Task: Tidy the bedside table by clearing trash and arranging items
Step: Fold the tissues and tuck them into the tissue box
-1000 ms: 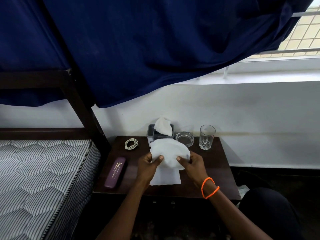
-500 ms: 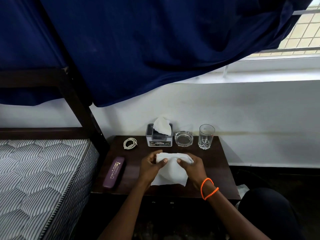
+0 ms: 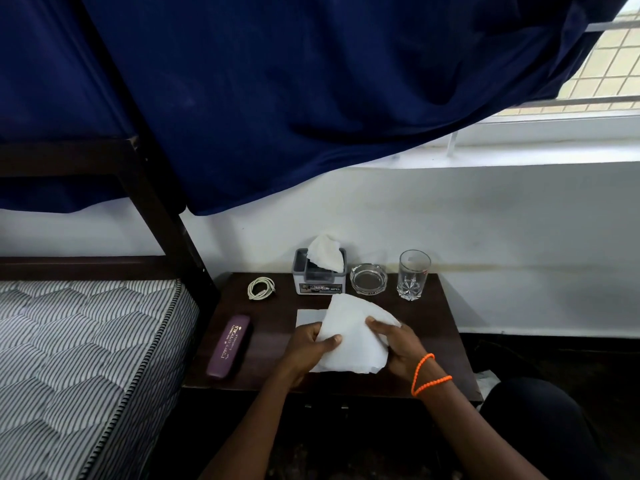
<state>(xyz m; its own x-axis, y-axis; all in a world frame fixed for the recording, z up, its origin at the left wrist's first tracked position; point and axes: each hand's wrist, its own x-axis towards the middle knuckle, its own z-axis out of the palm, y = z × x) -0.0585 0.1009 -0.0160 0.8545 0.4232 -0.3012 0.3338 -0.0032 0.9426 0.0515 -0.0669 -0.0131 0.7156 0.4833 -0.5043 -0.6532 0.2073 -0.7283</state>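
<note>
Both hands — left (image 3: 304,351), right (image 3: 398,348) — grip white tissue (image 3: 349,337) above table's (image 3: 433,341) front edge.

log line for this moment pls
step: handling tissue | left hand: holds white tissue | right hand: holds same tissue | where: over bedside table

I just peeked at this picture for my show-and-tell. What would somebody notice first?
First the big white tissue in the middle, held over the dark bedside table by the left hand and the right hand, which pinch it on either side. Next, the huge dark blue curtain hanging across the top. Along the table's back edge sit a tissue box, a glass ashtray and a drinking glass.
</note>
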